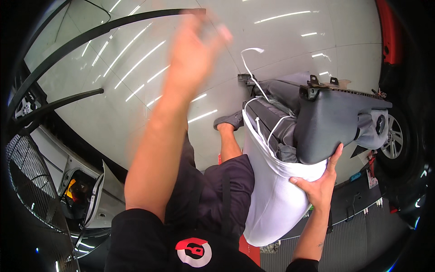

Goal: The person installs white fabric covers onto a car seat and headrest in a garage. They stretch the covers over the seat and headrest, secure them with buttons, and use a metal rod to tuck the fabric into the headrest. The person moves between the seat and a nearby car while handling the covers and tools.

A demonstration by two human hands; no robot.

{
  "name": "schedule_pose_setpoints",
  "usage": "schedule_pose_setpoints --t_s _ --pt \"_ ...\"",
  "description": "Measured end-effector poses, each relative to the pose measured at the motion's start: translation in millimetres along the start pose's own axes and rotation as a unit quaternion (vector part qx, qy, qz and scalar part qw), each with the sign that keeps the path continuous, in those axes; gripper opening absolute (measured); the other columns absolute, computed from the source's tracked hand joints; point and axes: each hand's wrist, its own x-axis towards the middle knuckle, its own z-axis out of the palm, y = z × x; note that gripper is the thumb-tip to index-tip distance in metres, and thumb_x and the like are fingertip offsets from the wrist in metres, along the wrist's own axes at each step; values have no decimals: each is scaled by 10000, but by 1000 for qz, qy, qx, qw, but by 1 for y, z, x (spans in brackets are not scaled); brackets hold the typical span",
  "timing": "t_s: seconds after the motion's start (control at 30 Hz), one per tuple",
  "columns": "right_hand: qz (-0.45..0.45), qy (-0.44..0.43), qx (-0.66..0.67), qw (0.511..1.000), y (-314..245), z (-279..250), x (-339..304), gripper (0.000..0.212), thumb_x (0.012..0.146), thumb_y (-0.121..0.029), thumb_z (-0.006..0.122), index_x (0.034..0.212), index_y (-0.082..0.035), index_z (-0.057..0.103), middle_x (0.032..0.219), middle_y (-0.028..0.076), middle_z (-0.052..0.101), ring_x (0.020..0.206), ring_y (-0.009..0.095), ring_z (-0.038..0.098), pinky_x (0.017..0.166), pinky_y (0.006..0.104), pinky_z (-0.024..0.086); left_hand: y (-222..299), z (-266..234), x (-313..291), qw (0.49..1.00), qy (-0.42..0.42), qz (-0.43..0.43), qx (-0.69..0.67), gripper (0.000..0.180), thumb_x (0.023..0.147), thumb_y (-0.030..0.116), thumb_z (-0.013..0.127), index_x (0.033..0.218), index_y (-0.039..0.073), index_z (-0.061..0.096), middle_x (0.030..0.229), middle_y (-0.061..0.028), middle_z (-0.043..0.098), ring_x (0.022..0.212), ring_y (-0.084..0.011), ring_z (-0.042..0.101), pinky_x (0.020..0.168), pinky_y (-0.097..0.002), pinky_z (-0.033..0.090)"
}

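Note:
A dark grey car seat (pixel 327 123) stands tilted to my right, with metal brackets (pixel 317 81) at its far end. A white fabric seat cover (pixel 274 199) is drawn over its near part, with loose white cords (pixel 250 68) hanging from the open edge. My right hand (pixel 321 183) grips the cover's rim against the seat's side, thumb on the fabric and a finger stretched along the grey shell. Raised over the floor ahead, my left hand (pixel 197 52) is apart from the seat and smeared by motion, so its fingers do not read clearly.
At left stand a wire-grille fan (pixel 31 181) and a white vehicle part with an opened flap (pixel 105 199). Dark curved strips (pixel 68 47) arch across the upper left. A wheel (pixel 393 136) and red bodywork (pixel 390 31) are at right. Glossy tiled floor (pixel 290 36) lies ahead.

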Motion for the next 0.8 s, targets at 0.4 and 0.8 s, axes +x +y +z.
schedule_pose_setpoints --t_s 0.4,0.8 --pt "7 -2 -20 1000 -12 -1 2 1624 472 -478 1006 1674 -122 -27 1474 297 525 1341 381 558 1147 428 419 -79 73 -117 867 -267 -324 -270 129 1008 223 665 973 105 702 917 22 663 855 -88 532 797 -287 430" --pt "21 -18 -15 1000 -19 -4 5 1655 451 -536 1010 1673 -120 -24 1426 289 576 1306 395 589 1146 427 424 -103 3 7 974 102 -202 -10 405 975 331 729 1206 15 626 1087 -90 660 1045 -212 607 971 -387 481"
